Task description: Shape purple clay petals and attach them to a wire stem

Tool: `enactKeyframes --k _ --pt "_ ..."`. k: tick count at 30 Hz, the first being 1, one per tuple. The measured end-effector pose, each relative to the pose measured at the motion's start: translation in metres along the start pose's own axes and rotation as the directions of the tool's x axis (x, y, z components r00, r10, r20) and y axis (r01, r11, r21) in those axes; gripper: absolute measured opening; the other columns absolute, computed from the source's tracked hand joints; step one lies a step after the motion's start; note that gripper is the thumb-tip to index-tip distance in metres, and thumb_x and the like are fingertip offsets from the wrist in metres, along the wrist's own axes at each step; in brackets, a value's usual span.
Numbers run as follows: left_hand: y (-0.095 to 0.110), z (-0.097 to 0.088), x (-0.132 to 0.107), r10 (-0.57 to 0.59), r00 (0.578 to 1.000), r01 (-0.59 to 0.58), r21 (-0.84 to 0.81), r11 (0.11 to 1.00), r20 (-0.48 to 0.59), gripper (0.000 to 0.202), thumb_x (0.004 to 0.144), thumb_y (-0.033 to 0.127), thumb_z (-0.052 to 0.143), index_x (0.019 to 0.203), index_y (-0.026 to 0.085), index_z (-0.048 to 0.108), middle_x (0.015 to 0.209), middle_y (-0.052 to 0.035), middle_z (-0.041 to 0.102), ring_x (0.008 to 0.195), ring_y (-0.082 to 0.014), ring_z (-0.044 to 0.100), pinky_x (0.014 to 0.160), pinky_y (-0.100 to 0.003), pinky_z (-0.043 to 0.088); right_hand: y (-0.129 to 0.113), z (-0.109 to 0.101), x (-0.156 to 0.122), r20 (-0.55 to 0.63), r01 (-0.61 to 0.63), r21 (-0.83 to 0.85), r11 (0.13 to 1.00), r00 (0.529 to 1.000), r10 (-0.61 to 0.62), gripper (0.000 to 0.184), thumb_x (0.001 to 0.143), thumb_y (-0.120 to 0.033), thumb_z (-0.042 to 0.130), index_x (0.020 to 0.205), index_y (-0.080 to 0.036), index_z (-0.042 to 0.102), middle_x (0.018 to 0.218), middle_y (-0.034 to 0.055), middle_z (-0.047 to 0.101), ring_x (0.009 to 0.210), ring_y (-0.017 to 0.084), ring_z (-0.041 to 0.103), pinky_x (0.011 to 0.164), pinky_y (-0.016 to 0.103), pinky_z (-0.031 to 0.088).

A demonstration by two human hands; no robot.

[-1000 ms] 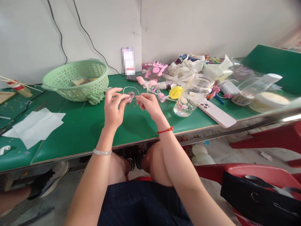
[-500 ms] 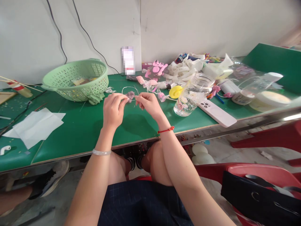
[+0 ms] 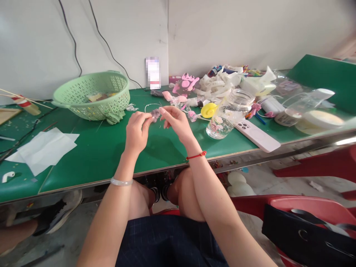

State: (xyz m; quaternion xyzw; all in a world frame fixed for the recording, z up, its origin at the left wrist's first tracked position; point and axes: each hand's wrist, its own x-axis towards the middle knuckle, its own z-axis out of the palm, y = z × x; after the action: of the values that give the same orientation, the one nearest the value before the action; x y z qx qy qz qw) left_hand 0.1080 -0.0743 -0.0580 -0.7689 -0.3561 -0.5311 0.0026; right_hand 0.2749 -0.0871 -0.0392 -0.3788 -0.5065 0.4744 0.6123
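Card (image 3: 152,73) beyond the left hand (image 3: 136,131): pixelated, unreadable.

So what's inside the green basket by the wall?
The pale green perforated plastic basket holds flat yellow and brown scraps; its near wall hides whatever lies lower.

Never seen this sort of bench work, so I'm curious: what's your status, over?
Left hand, right hand: pinching small mauve piece on thin wire loop. Glass jar off right, green plastic basket off left; neither touching.

Thin metal wire (image 3: 147,104), glossy glass jar (image 3: 230,115), matt plastic basket (image 3: 83,111).
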Motion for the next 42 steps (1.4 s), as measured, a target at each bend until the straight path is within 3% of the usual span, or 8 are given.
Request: enactKeyframes --k 4,10,13,16,21,26,34,42 --pt "0.006 0.002 0.000 -0.005 1.000 0.006 -0.061 0.998 0.009 0.031 0.105 0.046 0.049 0.091 0.024 0.066 0.086 -0.0028 0.068 0.083 -0.0182 0.063 0.078 -0.031 0.049 -0.003 0.002 -0.002 0.037 -0.018 0.026 1.000 0.999 0.017 0.048 0.069 -0.037 0.092 0.111 -0.027 0.070 0.085 -0.0040 0.070 0.063 0.009 0.056 0.058 0.022 0.049" --pt "0.008 0.004 0.000 -0.059 0.998 0.061 -0.116 0.991 0.014 0.035 0.105 0.052 0.048 0.092 0.024 0.065 0.087 -0.0029 0.068 0.082 -0.0172 0.063 0.076 -0.030 0.051 -0.002 0.004 -0.001 0.085 -0.024 0.003 1.000 0.996 0.023 0.047 0.066 -0.034 0.094 0.105 -0.025 0.071 0.084 -0.0032 0.070 0.065 0.010 0.057 0.062 0.023 0.051" --pt "0.008 0.003 0.000 -0.038 0.998 0.043 -0.119 0.992 0.045 0.035 0.105 0.050 0.049 0.090 0.023 0.065 0.086 -0.0028 0.068 0.082 -0.0170 0.063 0.076 -0.030 0.051 0.000 0.001 0.001 0.094 0.010 -0.023 1.000 0.996 -0.007 0.038 0.076 -0.045 0.088 0.102 -0.024 0.070 0.079 -0.0029 0.068 0.063 0.009 0.057 0.059 0.022 0.049" --pt "0.010 0.002 0.000 -0.024 0.996 0.035 -0.120 0.992 0.091 0.034 0.105 0.048 0.050 0.088 0.022 0.064 0.087 -0.0035 0.069 0.082 -0.0170 0.063 0.078 -0.030 0.050 0.004 -0.003 0.004 0.075 0.038 -0.063 0.997 0.997 -0.034 0.035 0.087 -0.054 0.076 0.099 -0.022 0.069 0.063 -0.0055 0.057 0.054 0.008 0.049 0.051 0.022 0.041" --pt "0.012 0.003 -0.001 -0.039 0.997 0.045 -0.096 0.994 0.064 0.032 0.105 0.046 0.050 0.090 0.021 0.066 0.089 -0.0038 0.071 0.084 -0.0168 0.063 0.079 -0.029 0.050 0.010 -0.007 0.007 0.066 0.088 -0.139 0.986 0.995 -0.079 0.037 0.091 -0.055 0.070 0.101 -0.019 0.070 0.050 -0.0091 0.038 0.046 0.008 0.033 0.044 0.023 0.030" --pt "0.009 0.005 -0.002 0.001 0.999 0.005 -0.125 0.992 0.045 0.025 0.104 0.040 0.055 0.091 0.021 0.067 0.090 -0.0030 0.071 0.085 -0.0158 0.064 0.078 -0.027 0.050 0.013 -0.009 0.009 0.069 0.121 -0.208 0.971 0.992 -0.109 0.035 0.092 -0.052 0.069 0.105 -0.020 0.071 0.051 -0.0086 0.036 0.046 0.008 0.032 0.044 0.024 0.028" --pt "0.009 0.006 -0.003 -0.026 0.998 0.031 -0.075 0.997 0.058 0.030 0.105 0.043 0.052 0.090 0.021 0.067 0.090 -0.0038 0.071 0.085 -0.0172 0.064 0.079 -0.030 0.050 0.011 -0.011 0.008 0.052 0.151 -0.352 0.924 0.989 -0.142 0.026 0.095 -0.032 0.062 0.112 -0.018 0.076 0.051 -0.0083 0.033 0.046 0.009 0.030 0.046 0.024 0.027" --pt "0.008 0.006 -0.003 -0.054 0.996 0.062 -0.118 0.991 0.072 0.031 0.103 0.045 0.054 0.093 0.021 0.069 0.090 -0.0042 0.072 0.084 -0.0170 0.066 0.078 -0.030 0.051 0.009 -0.010 0.008 0.020 0.103 -0.282 0.954 0.995 -0.101 0.023 0.096 -0.036 0.064 0.108 -0.019 0.075 0.048 -0.0091 0.039 0.044 0.008 0.036 0.046 0.023 0.032"
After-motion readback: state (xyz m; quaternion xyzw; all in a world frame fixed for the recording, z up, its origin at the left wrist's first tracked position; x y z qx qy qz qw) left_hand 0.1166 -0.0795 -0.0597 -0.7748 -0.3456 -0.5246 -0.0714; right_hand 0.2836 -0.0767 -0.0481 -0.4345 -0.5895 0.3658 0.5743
